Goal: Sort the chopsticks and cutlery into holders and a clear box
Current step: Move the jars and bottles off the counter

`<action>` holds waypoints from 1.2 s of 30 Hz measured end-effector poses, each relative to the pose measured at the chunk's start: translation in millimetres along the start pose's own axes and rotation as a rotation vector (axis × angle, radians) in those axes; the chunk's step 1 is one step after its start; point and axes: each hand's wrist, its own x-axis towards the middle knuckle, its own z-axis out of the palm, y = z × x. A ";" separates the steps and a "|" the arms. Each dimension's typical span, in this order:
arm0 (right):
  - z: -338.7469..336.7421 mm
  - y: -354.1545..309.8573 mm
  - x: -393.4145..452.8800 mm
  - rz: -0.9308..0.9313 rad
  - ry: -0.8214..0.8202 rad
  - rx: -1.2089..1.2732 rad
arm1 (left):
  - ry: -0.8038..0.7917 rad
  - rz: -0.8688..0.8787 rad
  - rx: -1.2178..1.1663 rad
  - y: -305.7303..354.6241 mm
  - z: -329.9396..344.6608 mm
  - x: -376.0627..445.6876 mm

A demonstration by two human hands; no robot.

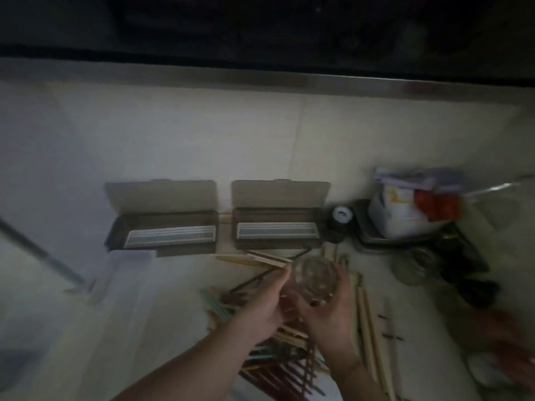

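At far left on the pale counter (179, 134), a clear lidded box (127, 273) lies flat, hard to trace against the surface. Next over, two brown holders sit against the wall with lids flipped up: left holder (163, 230) and right holder (276, 228), each showing a white slotted tray and no chopsticks that I can see. Below them a mixed pile of chopsticks (278, 360) is spread loose, wooden, dark and pale green ones tangled, with more long wooden ones trailing right. Above the pile the left hand (260, 302) has fingers extended alongside a clear glass jar (314, 277), while the right hand (330, 311) cups the jar from below, fingers curled round it. Sorting looks barely begun; probably the jar is being moved or set down as a holder. Next move calls for placing it upright clear of the pile, then picking chopsticks by type. Cutlery is not identifiable; the clutter at right (417, 206) is dim and blurred, the bottom-right corner smeared.
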 end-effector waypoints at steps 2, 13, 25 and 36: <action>-31.5 22.0 6.4 0.061 0.125 0.020 | -0.026 -0.092 0.055 -14.4 32.8 13.8; -154.1 124.7 46.5 0.266 0.517 -0.051 | -0.203 -0.181 0.470 -102.0 171.3 76.1; -158.4 156.6 47.7 0.305 0.482 -0.014 | -0.164 -0.229 0.438 -114.3 200.3 88.5; -150.4 160.0 15.3 0.216 0.416 -0.146 | -0.203 -0.194 0.527 -119.1 200.6 85.1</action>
